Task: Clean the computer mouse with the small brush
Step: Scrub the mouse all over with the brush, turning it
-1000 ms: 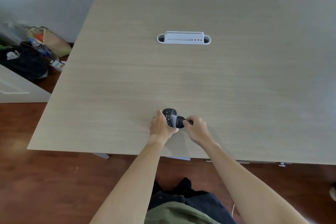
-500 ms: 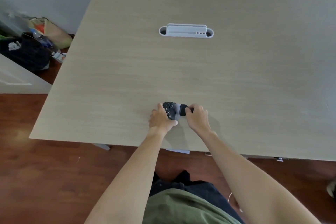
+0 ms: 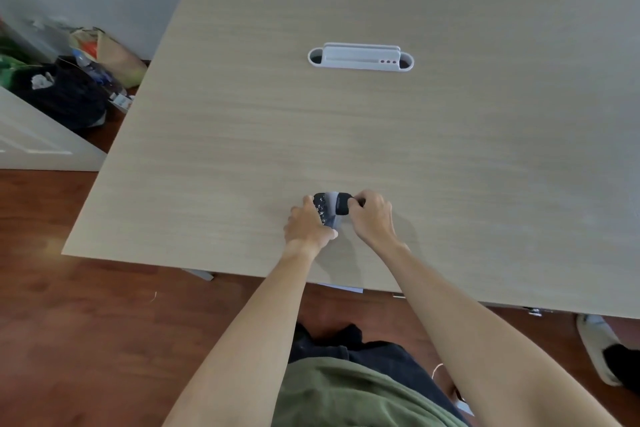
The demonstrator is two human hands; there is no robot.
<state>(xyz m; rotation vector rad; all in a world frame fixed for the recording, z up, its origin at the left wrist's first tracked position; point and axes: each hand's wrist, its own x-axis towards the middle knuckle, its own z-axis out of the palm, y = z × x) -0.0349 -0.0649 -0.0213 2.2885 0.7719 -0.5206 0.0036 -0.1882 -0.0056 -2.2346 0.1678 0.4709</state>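
Hands meet low in the frame's centre on the pale wooden table [image 3: 450, 156]; left hand [image 3: 306, 227] grips the speckled black computer mouse [image 3: 321, 209]; right hand [image 3: 372, 217] pinches the small dark-handled brush [image 3: 341, 205], its pale bristles against the mouse.

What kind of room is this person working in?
Probably a home room or a small office used as a workspace. A large wood-grain desk with a white cable-slot insert fills the view. It stands on a reddish wooden floor, with bags and clutter piled by the wall.
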